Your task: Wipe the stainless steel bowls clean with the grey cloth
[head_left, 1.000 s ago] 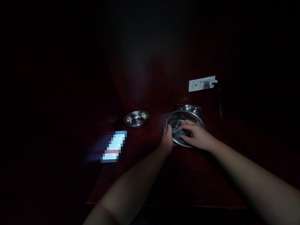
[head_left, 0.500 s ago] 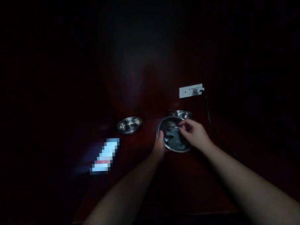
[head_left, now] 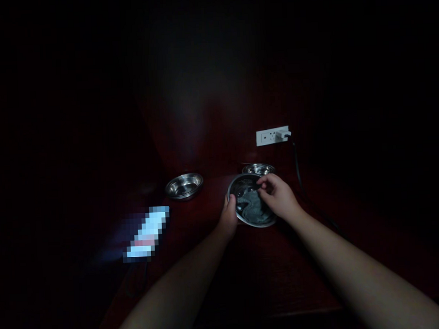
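A round metal bowl (head_left: 256,209) is tilted toward me in the middle of the view. Inside it shows a greyish, swirled patch that looks like liquid or a reflection; I cannot tell which. My left hand (head_left: 229,217) grips the bowl's left side, thumb over the rim. Over the upper right of the bowl is my right hand (head_left: 281,195), fingertips pinched together; whatever they hold, if anything, is too small and dark to make out. Just behind stands a second metal bowl (head_left: 258,169), partly hidden. Another shallow metal bowl (head_left: 184,186) sits further left.
The scene is dark. A lit, pixelated phone-like screen (head_left: 148,234) lies left on the dark red table (head_left: 275,278), a cable near it. On the wall at the back right, a white socket (head_left: 272,135) has a plug and a black cable (head_left: 299,175) hanging down.
The whole view has shifted slightly, so things appear a little further left and lower. My left hand keeps its grip; my right fingers have moved slightly above the bowl.
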